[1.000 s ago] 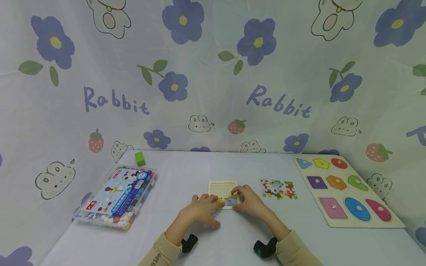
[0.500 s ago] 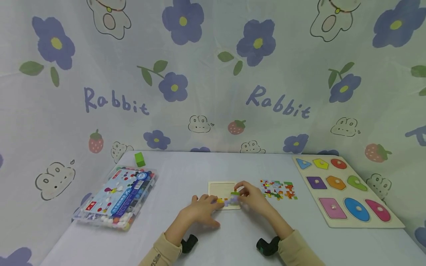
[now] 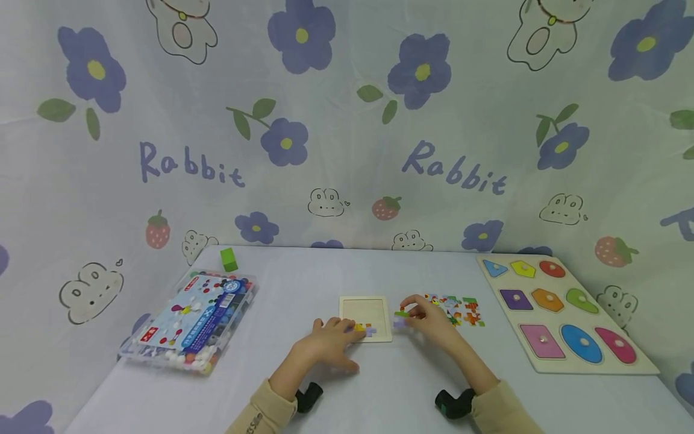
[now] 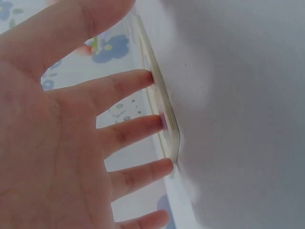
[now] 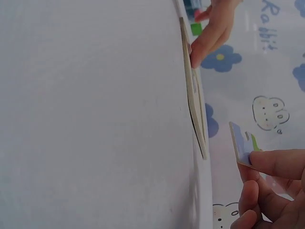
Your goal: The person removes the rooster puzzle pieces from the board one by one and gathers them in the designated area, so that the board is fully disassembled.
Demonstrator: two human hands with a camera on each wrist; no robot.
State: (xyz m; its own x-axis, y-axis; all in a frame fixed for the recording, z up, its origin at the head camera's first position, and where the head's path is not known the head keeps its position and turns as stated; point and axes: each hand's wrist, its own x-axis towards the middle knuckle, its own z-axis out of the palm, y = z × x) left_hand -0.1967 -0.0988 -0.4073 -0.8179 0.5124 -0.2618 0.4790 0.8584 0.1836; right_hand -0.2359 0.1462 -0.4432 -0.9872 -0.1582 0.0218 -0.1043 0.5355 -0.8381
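Note:
A small wooden puzzle tray [image 3: 372,310] lies mid-table in the head view, with a few joined jigsaw pieces [image 3: 369,330] along its near edge. My left hand [image 3: 327,345] rests on the tray's near left part, fingers spread and fairly straight; in the left wrist view its fingertips [image 4: 155,121] touch the tray's edge. Just right of the tray, my right hand [image 3: 432,324] pinches a jigsaw piece [image 5: 241,143] of lilac and green between thumb and fingers, lifted off the table. Several loose jigsaw pieces [image 3: 470,312] lie beyond the right hand, partly hidden by it.
At the left stands a clear plastic case [image 3: 190,319] of coloured parts, a green block [image 3: 229,260] behind it. A shape board [image 3: 547,334] with knobbed pieces fills the right side. A printed cloth [image 3: 347,150] hangs behind the table.
My right hand has lifted the lilac and green jigsaw piece out of the tray and carried it right, past the tray's edge. The left hand has stayed in place.

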